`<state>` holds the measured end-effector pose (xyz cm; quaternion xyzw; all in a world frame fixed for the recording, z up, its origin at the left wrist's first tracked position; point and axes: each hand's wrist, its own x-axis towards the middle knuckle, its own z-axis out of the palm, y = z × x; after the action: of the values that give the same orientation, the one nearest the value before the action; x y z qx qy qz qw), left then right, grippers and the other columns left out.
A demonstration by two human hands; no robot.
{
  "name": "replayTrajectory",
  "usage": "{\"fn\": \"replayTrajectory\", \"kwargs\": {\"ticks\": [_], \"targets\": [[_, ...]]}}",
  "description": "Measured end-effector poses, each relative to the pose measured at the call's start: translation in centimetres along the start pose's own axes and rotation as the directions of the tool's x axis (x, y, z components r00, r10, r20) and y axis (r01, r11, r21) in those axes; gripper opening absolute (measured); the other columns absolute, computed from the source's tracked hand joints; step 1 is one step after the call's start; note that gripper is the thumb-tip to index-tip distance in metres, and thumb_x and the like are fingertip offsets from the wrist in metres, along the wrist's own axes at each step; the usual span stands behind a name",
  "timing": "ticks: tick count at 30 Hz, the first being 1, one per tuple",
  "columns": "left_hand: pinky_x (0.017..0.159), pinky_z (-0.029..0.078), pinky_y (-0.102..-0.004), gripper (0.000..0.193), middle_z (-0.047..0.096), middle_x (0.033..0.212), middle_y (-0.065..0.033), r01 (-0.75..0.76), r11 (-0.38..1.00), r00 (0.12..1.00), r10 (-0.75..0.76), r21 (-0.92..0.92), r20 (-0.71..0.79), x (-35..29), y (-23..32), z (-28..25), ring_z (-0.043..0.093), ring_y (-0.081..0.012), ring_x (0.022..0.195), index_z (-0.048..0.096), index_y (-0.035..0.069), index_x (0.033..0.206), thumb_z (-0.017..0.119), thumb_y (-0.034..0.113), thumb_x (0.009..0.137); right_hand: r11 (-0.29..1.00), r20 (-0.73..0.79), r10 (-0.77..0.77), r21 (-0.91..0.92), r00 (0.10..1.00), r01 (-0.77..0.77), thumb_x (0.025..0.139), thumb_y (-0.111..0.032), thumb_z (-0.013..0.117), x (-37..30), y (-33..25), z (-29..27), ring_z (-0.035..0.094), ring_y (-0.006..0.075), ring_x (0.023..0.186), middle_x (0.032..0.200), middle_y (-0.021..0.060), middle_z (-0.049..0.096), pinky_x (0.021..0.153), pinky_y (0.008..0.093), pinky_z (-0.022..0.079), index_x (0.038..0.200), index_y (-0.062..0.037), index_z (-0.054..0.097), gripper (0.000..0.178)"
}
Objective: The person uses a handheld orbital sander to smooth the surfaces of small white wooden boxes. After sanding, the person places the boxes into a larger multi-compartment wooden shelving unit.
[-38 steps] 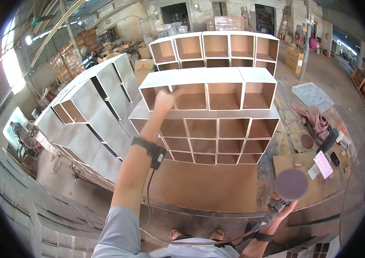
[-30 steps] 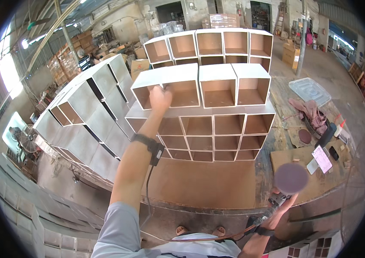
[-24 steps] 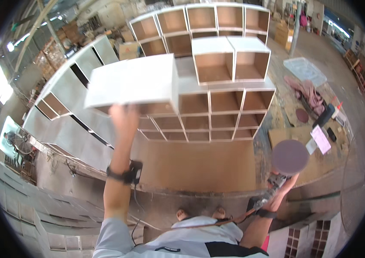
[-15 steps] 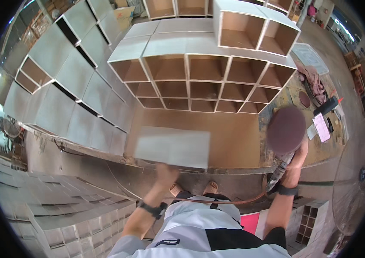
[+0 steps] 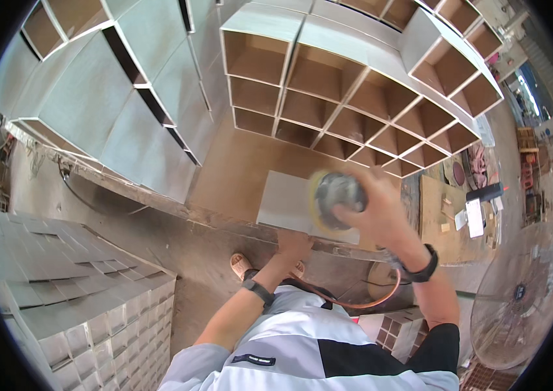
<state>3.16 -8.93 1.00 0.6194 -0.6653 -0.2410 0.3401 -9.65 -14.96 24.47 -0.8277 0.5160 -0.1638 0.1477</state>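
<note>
My right hand (image 5: 380, 212) is wrapped around the body of a round air sander (image 5: 339, 195), blurred by motion. Its pad faces down over the right part of a white rectangular box (image 5: 283, 199), whose depth I cannot make out; whether the pad touches it is unclear. A reddish hose (image 5: 380, 301) loops from the tool in front of my body. My left hand (image 5: 294, 244) is closed at the box's near edge, its fingertips hidden. The box lies on a brown worktable (image 5: 231, 176) near the front edge.
White cubby boxes (image 5: 335, 111) are stacked at the table's back, and a white stack (image 5: 139, 130) stands left. More boxes (image 5: 94, 280) fill the lower left. A fan (image 5: 517, 293) stands at right. Beyond the sander are a dark cylinder (image 5: 485, 192) and a paper (image 5: 475, 218).
The sander, earlier raised at the right with its reddish pad showing, has swung left and turned pad-down over the box. The box and my left hand appear farther right; the view has turned.
</note>
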Motion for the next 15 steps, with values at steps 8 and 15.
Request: {"fn": "replayTrajectory", "kwargs": {"ticks": [8,15], "targets": [[0.113,0.029,-0.0444,0.077,0.045,0.139,-0.019,-0.089,0.586,0.978,-0.102,-0.805,-0.183,0.8,2.1,-2.4,0.039,-0.0367,0.133,0.041,0.007,0.139,0.078,0.007,0.072,0.982,0.122,-0.177,-0.04,0.977,0.183,0.072,-0.022,0.076,1.3,-4.1,7.6,0.06,0.0388,0.091,0.105,0.0211,0.052,0.075,0.0431,0.053,0.122,-0.0143,0.058,0.053],[0.104,0.035,-0.0539,0.063,0.047,0.138,-0.018,0.007,0.99,0.981,-0.034,0.138,0.192,-1.2,-1.4,2.3,0.047,-0.0365,0.125,0.05,0.011,0.135,0.068,0.029,0.078,0.992,0.194,0.029,-0.125,0.981,-0.005,0.077,-0.024,0.069,7.0,-4.7,6.5,0.061,0.0416,0.086,0.096,0.0226,0.055,0.071,0.0492,0.052,0.118,-0.0153,0.059,0.043]]}}
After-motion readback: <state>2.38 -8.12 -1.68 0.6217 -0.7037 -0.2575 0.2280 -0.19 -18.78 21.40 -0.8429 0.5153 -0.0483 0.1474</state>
